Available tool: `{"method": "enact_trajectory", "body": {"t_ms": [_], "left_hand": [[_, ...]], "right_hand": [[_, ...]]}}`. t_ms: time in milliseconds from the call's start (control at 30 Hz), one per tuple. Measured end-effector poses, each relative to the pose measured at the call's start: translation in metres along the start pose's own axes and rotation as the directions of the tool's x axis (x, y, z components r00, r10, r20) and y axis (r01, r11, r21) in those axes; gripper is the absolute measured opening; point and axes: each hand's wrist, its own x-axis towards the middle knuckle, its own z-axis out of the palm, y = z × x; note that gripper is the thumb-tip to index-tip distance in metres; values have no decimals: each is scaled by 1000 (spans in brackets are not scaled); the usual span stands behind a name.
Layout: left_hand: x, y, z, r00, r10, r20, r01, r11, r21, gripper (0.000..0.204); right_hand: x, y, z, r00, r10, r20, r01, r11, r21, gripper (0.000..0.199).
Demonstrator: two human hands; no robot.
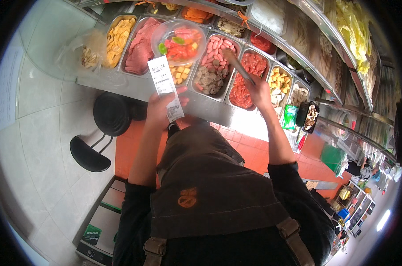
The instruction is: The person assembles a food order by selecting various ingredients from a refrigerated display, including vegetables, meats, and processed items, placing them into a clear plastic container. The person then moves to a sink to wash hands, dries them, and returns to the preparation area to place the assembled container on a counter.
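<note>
My left hand (158, 110) pinches a white paper receipt (164, 86) near its lower end, with some fingers stretched out behind it. Tongs (240, 67) are gripped in my right hand (259, 91), their tips at the edge of a metal pan of small pink sausages (217, 47) and grey-brown balls (212, 80). A clear round bowl (164, 34) rests over the pans beyond the receipt. Inside it lie red and pink pieces, a few yellow cubes and green bits. Red raw meat (254, 64) fills the pan beneath my right wrist and the tongs.
More pans hold sliced pink meat (140, 46), yellow pieces (120, 40) and yellow cubes (279, 83). Above them runs a metal shelf (294, 57) with noodles and leafy greens (355, 40). A black stool (112, 114) stands left of me. A black tray (308, 117) sits at the right.
</note>
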Motion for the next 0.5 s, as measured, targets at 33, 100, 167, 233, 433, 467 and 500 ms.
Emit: {"method": "enact_trajectory", "body": {"t_ms": [33, 100, 167, 233, 433, 467, 500], "left_hand": [[-1, -2, 1, 1000, 0, 2, 0, 1000, -6, 55], [-3, -7, 2, 1000, 7, 2, -7, 1000, -18, 56], [-8, -10, 1, 1000, 27, 14, -27, 999, -35, 57], [-13, -11, -3, 1000, 23, -9, -24, 998, -55, 57], [-28, -9, -16, 998, 56, -40, -60, 990, -125, 55], [-30, -8, -18, 997, 63, -37, -68, 988, -141, 55], [-31, -8, -19, 997, 66, -30, -70, 985, -155, 55]], "right_hand": [[15, -18, 5, 993, -115, 29, 117, 989, -93, 25], [46, -52, 20, 969, -205, 140, 237, 932, -275, 24], [71, -82, 39, 954, -173, 245, 266, 865, -425, 25], [88, -105, 52, 935, -149, 322, 309, 786, -535, 25], [82, -119, 36, 956, -179, 232, 281, 789, -546, 23], [79, -115, 30, 964, -212, 162, 266, 825, -499, 23], [79, -112, 26, 960, -233, 152, 277, 858, -433, 24]]}}
